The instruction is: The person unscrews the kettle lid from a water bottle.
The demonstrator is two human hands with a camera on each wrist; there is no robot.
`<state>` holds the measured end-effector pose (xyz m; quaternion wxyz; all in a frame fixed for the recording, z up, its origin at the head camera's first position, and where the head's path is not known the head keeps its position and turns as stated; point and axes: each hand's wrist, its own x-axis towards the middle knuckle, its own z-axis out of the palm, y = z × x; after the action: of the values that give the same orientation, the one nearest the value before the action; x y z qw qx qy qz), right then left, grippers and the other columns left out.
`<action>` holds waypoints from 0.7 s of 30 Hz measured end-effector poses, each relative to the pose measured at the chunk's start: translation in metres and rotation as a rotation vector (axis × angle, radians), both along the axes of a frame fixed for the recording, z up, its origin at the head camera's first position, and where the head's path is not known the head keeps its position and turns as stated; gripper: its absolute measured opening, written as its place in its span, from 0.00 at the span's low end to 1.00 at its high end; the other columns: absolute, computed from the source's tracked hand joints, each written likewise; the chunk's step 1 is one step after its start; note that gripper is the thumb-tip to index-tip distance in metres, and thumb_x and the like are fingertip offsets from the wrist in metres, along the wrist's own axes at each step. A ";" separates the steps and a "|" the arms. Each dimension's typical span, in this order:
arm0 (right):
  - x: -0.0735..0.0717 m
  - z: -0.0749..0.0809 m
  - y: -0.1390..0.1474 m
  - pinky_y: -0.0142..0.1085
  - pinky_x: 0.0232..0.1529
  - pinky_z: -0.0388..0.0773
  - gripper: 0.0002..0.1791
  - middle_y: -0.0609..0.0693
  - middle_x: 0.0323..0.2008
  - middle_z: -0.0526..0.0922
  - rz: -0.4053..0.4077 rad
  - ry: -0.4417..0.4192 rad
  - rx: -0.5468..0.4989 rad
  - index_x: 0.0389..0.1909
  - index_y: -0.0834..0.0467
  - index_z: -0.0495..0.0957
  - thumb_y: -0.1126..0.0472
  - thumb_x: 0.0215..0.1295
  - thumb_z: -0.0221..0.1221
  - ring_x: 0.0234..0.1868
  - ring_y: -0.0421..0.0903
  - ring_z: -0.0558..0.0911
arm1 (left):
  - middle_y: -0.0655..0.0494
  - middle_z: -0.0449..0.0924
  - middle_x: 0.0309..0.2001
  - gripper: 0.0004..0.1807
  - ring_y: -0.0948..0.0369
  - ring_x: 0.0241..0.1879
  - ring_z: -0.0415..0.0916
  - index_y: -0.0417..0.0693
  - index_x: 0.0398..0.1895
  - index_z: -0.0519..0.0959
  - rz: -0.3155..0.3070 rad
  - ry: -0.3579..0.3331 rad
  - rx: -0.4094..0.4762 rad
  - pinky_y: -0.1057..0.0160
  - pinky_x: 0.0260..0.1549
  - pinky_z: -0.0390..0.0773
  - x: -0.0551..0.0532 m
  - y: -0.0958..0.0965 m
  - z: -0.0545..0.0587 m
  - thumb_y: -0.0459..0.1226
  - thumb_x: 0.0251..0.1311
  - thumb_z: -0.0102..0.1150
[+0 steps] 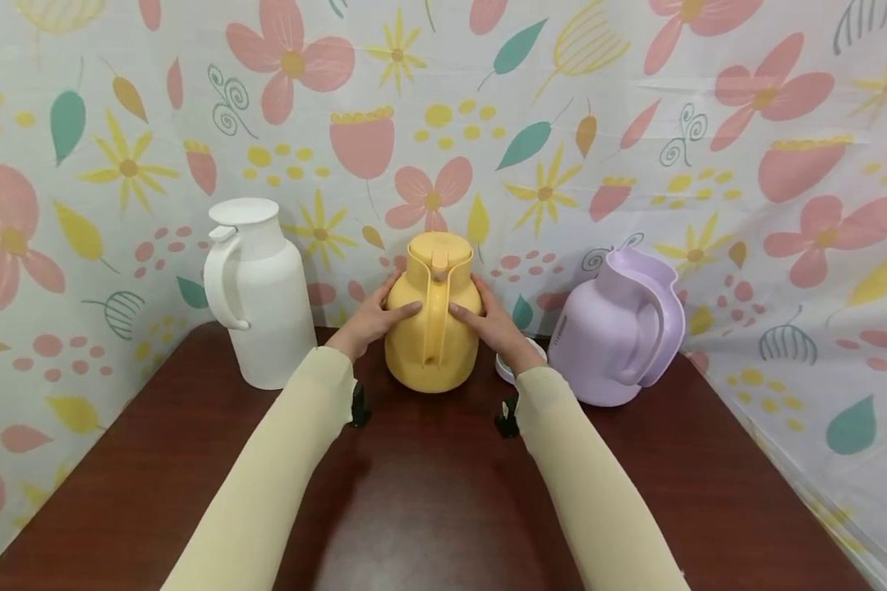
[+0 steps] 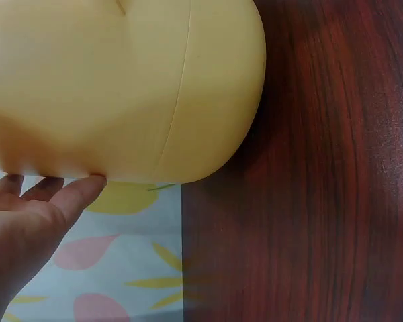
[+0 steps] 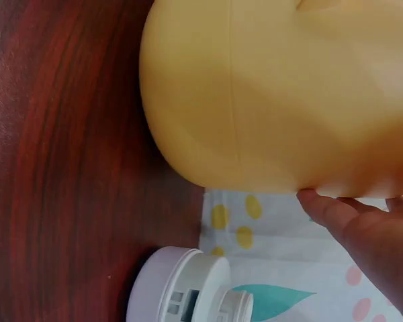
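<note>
A yellow thermos jug (image 1: 406, 349) stands upright near the back of the table, its handle facing me and its lid on. My left hand (image 1: 375, 322) grips the jug's left side, thumb across the front beside the handle and fingers round toward the back. On the other side my right hand (image 1: 498, 322) holds it the same way. In the left wrist view, the fingertips of the left hand (image 2: 27, 221) press against the yellow body. The right wrist view has the right hand (image 3: 369, 231) touching the jug near its shoulder.
To the left stands a tall white thermos jug (image 1: 277, 304) with its lid on. A lilac jug (image 1: 591, 345) with an uncovered top is at the right. Between it and the yellow jug lies a white and lilac lid (image 3: 158, 282). A floral cloth (image 1: 443, 107) hangs behind the table.
</note>
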<state>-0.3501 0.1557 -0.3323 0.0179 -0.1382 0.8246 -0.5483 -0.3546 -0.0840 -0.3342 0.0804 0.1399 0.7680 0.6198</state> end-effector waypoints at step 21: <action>0.000 -0.002 0.000 0.54 0.79 0.58 0.46 0.59 0.81 0.55 -0.035 0.002 0.030 0.84 0.49 0.43 0.49 0.73 0.58 0.79 0.58 0.61 | 0.52 0.40 0.85 0.49 0.48 0.83 0.47 0.62 0.84 0.46 0.078 -0.003 -0.038 0.44 0.75 0.64 0.004 0.001 -0.002 0.50 0.67 0.63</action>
<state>-0.3496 0.1556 -0.3341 0.0093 -0.1239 0.8349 -0.5361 -0.3506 -0.0829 -0.3366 0.0600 0.1073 0.7844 0.6080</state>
